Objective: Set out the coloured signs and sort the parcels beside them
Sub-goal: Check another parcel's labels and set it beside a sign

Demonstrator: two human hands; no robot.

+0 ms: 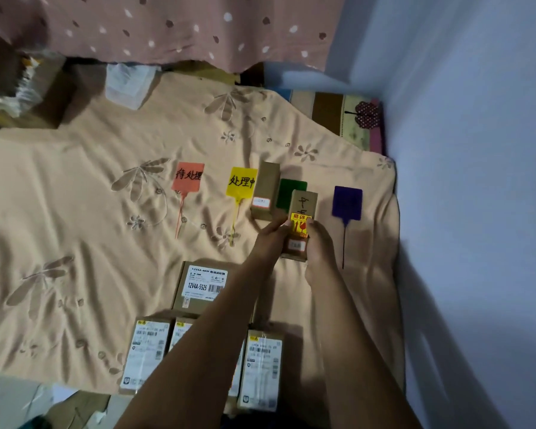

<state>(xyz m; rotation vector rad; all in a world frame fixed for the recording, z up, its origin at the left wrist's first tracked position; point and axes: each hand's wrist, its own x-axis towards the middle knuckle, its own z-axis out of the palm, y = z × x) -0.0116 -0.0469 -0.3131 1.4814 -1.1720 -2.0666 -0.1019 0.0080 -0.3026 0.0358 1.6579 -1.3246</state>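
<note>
Right of centre, I see my left hand (271, 239) and right hand (321, 247) both gripping one small brown parcel (304, 203), partly covering the green sign (291, 193), between the yellow sign (241, 182) and the purple sign (347, 201).

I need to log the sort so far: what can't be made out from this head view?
Head view:
- green sign: its lower right is covered by the held box, gripped by the left hand and right hand; no writing legible.
- purple sign: too dark to read any writing.
- near row of parcels: the left arm covers the middle ones; count unsure, labels too small.
</note>
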